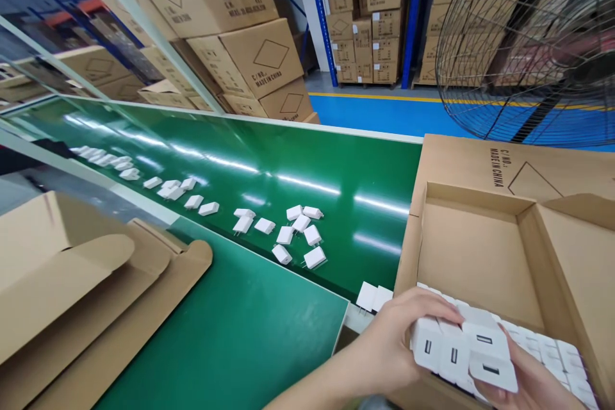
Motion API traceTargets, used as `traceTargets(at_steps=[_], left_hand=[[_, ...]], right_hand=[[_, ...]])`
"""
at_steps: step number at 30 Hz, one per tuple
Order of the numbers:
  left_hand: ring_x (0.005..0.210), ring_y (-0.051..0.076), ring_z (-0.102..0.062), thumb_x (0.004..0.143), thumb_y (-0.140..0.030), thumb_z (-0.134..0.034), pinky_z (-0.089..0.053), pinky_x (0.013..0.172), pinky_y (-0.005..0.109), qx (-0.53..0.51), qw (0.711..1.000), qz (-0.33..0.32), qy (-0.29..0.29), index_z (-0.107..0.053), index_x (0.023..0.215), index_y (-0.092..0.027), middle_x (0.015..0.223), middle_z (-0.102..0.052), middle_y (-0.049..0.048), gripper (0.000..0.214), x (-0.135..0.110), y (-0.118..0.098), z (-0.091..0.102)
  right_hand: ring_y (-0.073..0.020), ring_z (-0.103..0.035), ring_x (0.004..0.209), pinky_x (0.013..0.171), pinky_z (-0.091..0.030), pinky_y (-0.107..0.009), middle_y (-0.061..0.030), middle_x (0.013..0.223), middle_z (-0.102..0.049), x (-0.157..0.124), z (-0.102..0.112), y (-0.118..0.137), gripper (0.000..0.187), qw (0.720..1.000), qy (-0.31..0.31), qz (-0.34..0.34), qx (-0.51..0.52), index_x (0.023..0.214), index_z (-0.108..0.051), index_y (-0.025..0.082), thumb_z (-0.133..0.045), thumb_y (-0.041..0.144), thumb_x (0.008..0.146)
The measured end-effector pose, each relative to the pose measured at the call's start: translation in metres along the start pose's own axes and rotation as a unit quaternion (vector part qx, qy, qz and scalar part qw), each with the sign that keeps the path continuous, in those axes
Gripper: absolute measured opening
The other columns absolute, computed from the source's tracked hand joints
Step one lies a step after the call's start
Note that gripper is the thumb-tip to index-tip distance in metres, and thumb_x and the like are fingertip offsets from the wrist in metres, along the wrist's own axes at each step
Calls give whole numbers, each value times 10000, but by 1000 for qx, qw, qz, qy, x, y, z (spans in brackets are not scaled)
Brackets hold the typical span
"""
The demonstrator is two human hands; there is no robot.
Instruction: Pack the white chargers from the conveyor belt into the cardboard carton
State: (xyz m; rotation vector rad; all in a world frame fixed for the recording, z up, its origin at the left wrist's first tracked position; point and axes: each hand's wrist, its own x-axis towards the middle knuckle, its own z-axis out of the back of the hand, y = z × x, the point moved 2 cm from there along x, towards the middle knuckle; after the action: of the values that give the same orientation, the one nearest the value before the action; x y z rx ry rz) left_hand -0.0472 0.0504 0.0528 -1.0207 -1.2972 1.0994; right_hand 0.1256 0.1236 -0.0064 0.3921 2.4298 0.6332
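Several white USB chargers (454,352) are gathered in a cluster between my two hands, their USB ports facing me. My left hand (398,333) grips the cluster from its left side, with the thumb and fingers closed round it. From the right and below, my right hand (533,375) closes on the same group. Just behind lies an open cardboard box (480,250), with rows of white chargers (548,352) packed along its near side. Two loose chargers (368,296) rest by the box's left edge, beside my left hand.
A green conveyor belt (365,166) runs off to the left, with scattered white chargers (301,223) on it. Folded cardboard boxes (158,275) lie on the green table (230,327). A large fan (533,45) stands behind the box; stacked cartons (254,54) are beyond the belt.
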Motion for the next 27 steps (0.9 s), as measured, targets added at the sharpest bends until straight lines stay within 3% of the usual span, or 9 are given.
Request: traceTargets(at_steps=[8,15,17,19,20,21,24,25,27], left_hand=[[1076,195,-524,705,-40,-600,-437,919,323,36,998,37,28,-475,1102,-193,1123,-520,86,443,-5,-6,-9],[1136,197,-458,731,-21,-534,-418,956,333,60,993,45,87,-373,1120,-211,1166,-440,94,462,-9,-4,-10],[1153,205,-450,761,-31,-513,-410,973,338,101,986,63,114,-377,1138,-197,1171,-448,104,434,0,-5,-3],[1195,234,-433,798,-74,-522,-392,996,370,178,972,79,134,-354,1202,-169,1237,-437,140,447,21,-3,2],[1211,254,-428,813,-98,-534,-391,995,387,228,959,83,146,-330,1242,-146,1273,-429,164,477,36,0,3],[1229,277,-420,815,-99,-542,-386,994,408,286,941,83,159,-304,1280,-126,1312,-415,188,524,53,3,1],[1122,311,-516,732,-19,-597,-440,888,409,459,855,104,216,-390,1266,-103,1201,-552,185,578,105,22,-21],[1114,324,-522,650,20,-653,-426,900,416,501,824,125,234,-478,1199,-123,1180,-581,171,594,120,30,-33],[1089,347,-537,493,75,-725,-393,940,423,530,797,165,240,-620,976,-124,1079,-645,159,533,140,45,-56]], right_hand=[[-92,-640,597,486,-509,-133,-12,767,-726,-3,-1,1,114,993,65,-19,99,825,-746,250,-749,333,748],[-125,-629,593,495,-516,-186,-16,765,-710,-6,7,1,267,999,-27,-29,25,832,-726,255,-809,425,644],[-184,-645,735,624,-546,-269,-44,871,-705,-8,18,16,349,998,-56,-27,-19,923,-699,259,-782,475,662],[-232,-631,811,701,-537,-339,-66,933,-693,-7,36,43,438,985,-111,21,-134,961,-659,258,-753,550,650],[-252,-623,816,708,-527,-361,-79,946,-687,-4,46,61,494,957,-151,59,-241,970,-635,254,-733,602,633],[-268,-616,822,706,-516,-376,-88,970,-680,-1,55,79,536,905,-199,100,-361,991,-608,257,-698,646,632],[-324,-595,847,748,-459,-438,-132,995,-657,16,70,117,600,725,-251,161,-621,1082,-548,225,-608,662,675],[-346,-589,839,747,-440,-461,-153,981,-655,23,71,122,607,693,-247,160,-658,1088,-549,200,-602,648,682],[-370,-590,801,712,-430,-479,-177,934,-663,35,69,119,578,675,-224,143,-688,1054,-581,162,-614,608,689]])
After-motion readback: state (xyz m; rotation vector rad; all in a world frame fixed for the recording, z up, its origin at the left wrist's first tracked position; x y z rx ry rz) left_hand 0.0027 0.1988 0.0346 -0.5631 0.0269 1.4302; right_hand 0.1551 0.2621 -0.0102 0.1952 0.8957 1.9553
